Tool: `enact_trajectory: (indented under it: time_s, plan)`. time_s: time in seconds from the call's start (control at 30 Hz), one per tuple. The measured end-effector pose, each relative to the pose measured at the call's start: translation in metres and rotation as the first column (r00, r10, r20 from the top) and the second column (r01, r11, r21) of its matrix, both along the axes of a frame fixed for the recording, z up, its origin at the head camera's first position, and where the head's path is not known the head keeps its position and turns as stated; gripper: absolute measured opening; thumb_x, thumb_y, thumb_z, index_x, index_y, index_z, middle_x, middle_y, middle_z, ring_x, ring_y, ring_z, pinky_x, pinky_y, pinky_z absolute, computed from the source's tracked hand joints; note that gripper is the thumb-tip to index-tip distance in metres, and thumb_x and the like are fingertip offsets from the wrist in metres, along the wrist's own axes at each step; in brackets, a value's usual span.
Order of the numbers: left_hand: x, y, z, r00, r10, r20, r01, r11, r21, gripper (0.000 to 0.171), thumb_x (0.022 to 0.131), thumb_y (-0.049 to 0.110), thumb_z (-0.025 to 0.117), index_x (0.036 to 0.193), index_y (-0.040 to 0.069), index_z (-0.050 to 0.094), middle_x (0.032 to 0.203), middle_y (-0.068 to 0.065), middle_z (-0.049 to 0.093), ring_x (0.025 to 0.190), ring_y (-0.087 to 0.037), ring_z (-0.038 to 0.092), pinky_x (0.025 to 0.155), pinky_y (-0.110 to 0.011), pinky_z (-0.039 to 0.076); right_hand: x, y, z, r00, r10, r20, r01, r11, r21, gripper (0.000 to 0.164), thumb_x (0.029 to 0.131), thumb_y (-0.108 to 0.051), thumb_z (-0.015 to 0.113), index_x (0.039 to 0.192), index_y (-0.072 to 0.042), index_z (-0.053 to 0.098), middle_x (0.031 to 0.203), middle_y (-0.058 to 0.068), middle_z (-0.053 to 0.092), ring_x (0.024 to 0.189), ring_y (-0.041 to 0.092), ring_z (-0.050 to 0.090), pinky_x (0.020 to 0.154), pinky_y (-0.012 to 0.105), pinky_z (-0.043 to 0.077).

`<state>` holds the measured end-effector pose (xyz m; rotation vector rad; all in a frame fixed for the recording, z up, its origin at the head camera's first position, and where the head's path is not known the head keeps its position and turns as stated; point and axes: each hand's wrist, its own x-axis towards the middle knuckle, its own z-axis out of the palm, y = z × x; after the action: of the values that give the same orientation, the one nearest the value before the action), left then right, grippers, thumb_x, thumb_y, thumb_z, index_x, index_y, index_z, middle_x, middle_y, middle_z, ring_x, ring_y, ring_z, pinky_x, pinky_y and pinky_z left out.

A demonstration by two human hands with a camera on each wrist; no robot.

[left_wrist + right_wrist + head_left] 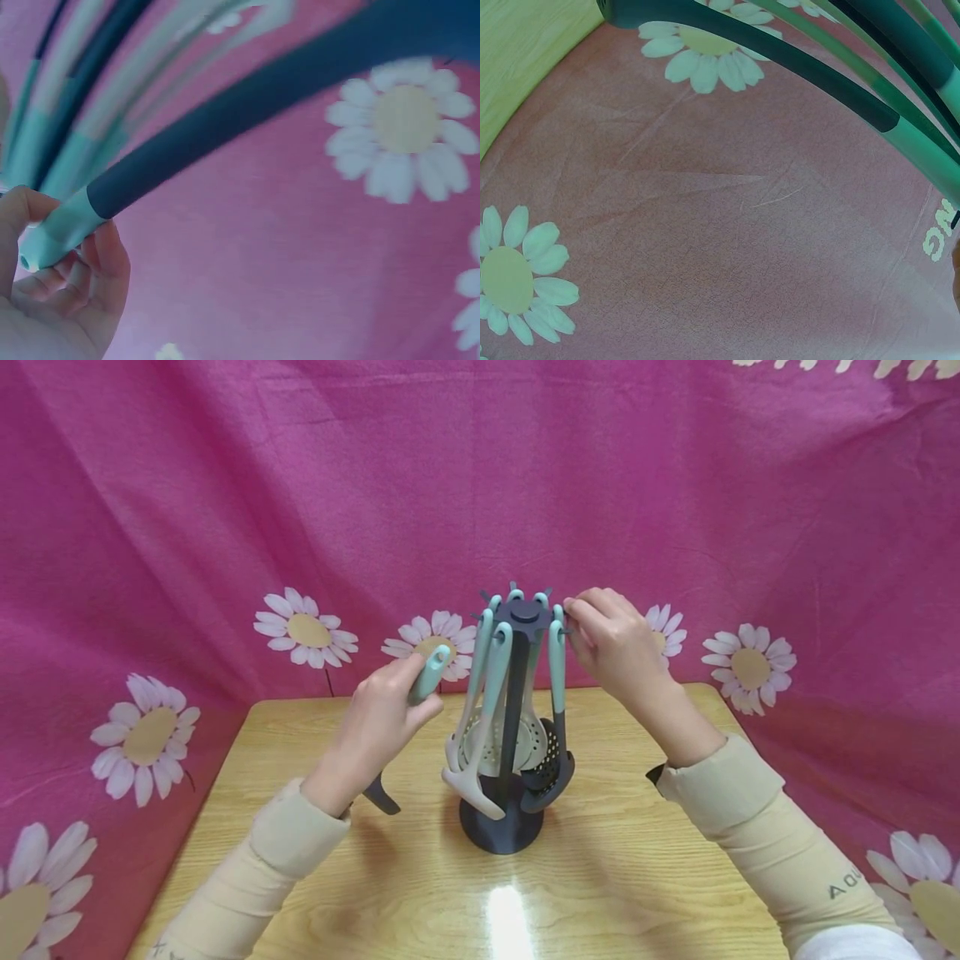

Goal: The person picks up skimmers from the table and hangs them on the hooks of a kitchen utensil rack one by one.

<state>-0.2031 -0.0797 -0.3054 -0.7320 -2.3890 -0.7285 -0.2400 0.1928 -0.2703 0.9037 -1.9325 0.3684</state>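
My left hand (pixel 382 714) grips the mint-green handle of a kitchen utensil (pixel 180 142) with a dark shaft. In the head view its handle end with a hole points up, and a dark part shows below the wrist; the rest of its head is hidden by the hand and sleeve. Just right of it stands a dark utensil stand (pixel 517 693), hung with several mint-handled utensils. My right hand (pixel 618 639) is at the stand's top right, its curled fingers pinching around a hook beside the handle of a black slotted utensil (pixel 551 768).
Pale utensils hang on the stand's left, among them a perforated skimmer (pixel 534 743). The stand's round base (pixel 501 835) sits on a wooden table (pixel 637 860). A pink cloth with daisies (pixel 450 485) rises behind and at both sides. A small dark object (pixel 655 773) shows beside the right sleeve.
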Motion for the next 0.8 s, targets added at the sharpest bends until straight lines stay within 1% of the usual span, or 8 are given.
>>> enact_trajectory:
  time_s: [0.13,0.23,0.3,0.4,0.47,0.63,0.8]
  plan:
    - [0.015,0.012,0.010,0.999,-0.033,-0.005,0.033,0.999,0.028,0.017,0.076,0.006,0.063,0.076,0.007,0.046,0.061,-0.002,0.037,0.054,-0.015,0.040,0.049,-0.026,0.036,0.000,0.000,0.000,1.000,-0.002,-0.001,0.002,1.000,0.000,0.011,0.079,0.007,0.056,0.090,0.007,0.061,0.080,0.017,0.059,0.070,0.030,0.054,0.066,0.037,0.047]
    - [0.023,0.020,0.015,0.999,-0.053,0.001,0.053,0.997,0.052,0.017,0.076,0.006,0.065,0.079,0.007,0.048,0.062,-0.001,0.042,0.054,-0.013,0.042,0.047,-0.023,0.038,0.000,0.000,0.000,1.000,-0.003,-0.001,0.003,1.000,0.001,0.011,0.080,0.006,0.056,0.090,0.007,0.061,0.079,0.017,0.059,0.069,0.030,0.054,0.065,0.037,0.047]
    - [0.027,0.025,0.018,0.998,-0.068,-0.008,0.068,0.996,0.060,0.016,0.075,0.007,0.066,0.082,0.006,0.052,0.063,-0.001,0.045,0.055,-0.013,0.043,0.047,-0.023,0.039,0.000,0.000,0.000,1.000,-0.004,-0.001,0.004,1.000,0.002,0.011,0.080,0.006,0.056,0.089,0.007,0.061,0.079,0.017,0.059,0.069,0.030,0.054,0.065,0.037,0.047]
    - [0.031,0.032,0.021,0.996,-0.084,-0.022,0.085,0.994,0.065,0.016,0.076,0.007,0.066,0.086,0.006,0.054,0.066,0.000,0.048,0.057,-0.013,0.045,0.049,-0.022,0.040,0.000,0.000,0.000,1.000,-0.006,0.000,0.006,1.000,0.001,0.011,0.080,0.006,0.056,0.089,0.007,0.061,0.079,0.017,0.059,0.069,0.030,0.054,0.065,0.037,0.047]
    - [0.032,0.037,0.024,0.996,-0.090,-0.023,0.091,0.994,0.068,0.015,0.076,0.008,0.064,0.086,0.006,0.053,0.065,0.000,0.047,0.056,-0.013,0.045,0.048,-0.023,0.040,0.000,0.000,0.000,1.000,-0.007,0.001,0.007,1.000,0.000,0.011,0.080,0.007,0.057,0.090,0.007,0.061,0.079,0.017,0.059,0.069,0.030,0.054,0.065,0.037,0.047]
    - [0.035,0.050,0.028,0.994,-0.106,0.000,0.105,0.992,0.070,0.014,0.076,0.010,0.065,0.082,0.007,0.052,0.064,0.001,0.047,0.054,-0.011,0.045,0.047,-0.022,0.039,0.000,0.000,0.000,1.000,-0.009,0.001,0.009,1.000,-0.001,0.011,0.080,0.006,0.056,0.089,0.007,0.061,0.079,0.017,0.059,0.068,0.030,0.053,0.065,0.037,0.046]
    - [0.036,0.062,0.033,0.993,-0.112,0.034,0.110,0.993,0.050,0.012,0.079,0.013,0.064,0.083,0.008,0.053,0.063,0.001,0.050,0.057,-0.011,0.047,0.050,-0.022,0.040,0.000,-0.001,0.000,1.000,-0.010,-0.001,0.010,1.000,-0.005,0.011,0.080,0.006,0.057,0.089,0.007,0.061,0.079,0.017,0.059,0.069,0.030,0.054,0.066,0.037,0.046]
